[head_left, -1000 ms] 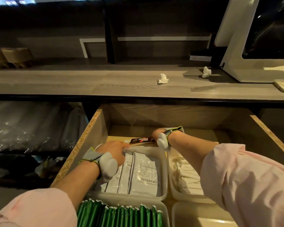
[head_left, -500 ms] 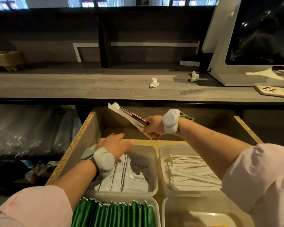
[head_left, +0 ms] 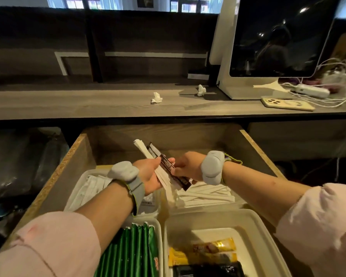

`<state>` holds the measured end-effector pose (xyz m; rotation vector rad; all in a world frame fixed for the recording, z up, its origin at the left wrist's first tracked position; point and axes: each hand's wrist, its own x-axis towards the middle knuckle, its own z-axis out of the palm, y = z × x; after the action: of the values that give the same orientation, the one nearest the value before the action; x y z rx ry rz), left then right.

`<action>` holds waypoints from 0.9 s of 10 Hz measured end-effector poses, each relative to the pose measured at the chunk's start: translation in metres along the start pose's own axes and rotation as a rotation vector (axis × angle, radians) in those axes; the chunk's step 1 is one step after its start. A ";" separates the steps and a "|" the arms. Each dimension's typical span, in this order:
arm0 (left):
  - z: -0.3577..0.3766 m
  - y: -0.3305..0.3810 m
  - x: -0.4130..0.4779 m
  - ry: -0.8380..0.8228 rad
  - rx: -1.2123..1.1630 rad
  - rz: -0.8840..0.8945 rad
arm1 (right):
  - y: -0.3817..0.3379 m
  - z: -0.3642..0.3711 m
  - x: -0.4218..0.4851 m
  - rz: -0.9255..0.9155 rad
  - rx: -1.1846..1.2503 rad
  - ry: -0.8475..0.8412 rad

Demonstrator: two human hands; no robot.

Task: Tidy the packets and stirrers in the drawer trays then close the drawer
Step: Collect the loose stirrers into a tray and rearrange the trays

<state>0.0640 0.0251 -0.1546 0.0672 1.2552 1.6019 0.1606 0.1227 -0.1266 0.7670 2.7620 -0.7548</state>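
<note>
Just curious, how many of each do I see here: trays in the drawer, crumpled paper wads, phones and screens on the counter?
Trays: 4 (white-packet tray, stirrer tray, green-packet tray, yellow-packet tray)
Crumpled paper wads: 2
Phones: 1
Screens: 1
Total: 8

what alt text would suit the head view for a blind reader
The left hand and right hand hold white stirrers and a dark packet over an open wooden drawer. Its trays hold white packets, more stirrers, green packets and yellow packets, below a counter with a screen.
</note>
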 end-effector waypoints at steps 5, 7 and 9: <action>-0.009 -0.017 -0.003 0.061 0.081 0.086 | 0.080 0.050 -0.044 0.285 -0.499 -0.512; -0.009 -0.020 -0.006 0.085 0.127 0.063 | 0.091 0.062 -0.078 0.248 -0.574 -0.322; -0.010 -0.020 -0.008 0.048 0.162 0.106 | 0.041 0.025 -0.055 0.026 -0.384 -0.207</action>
<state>0.0755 0.0106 -0.1696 0.2009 1.4375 1.5974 0.2297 0.1160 -0.1492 0.6064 2.5859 -0.2641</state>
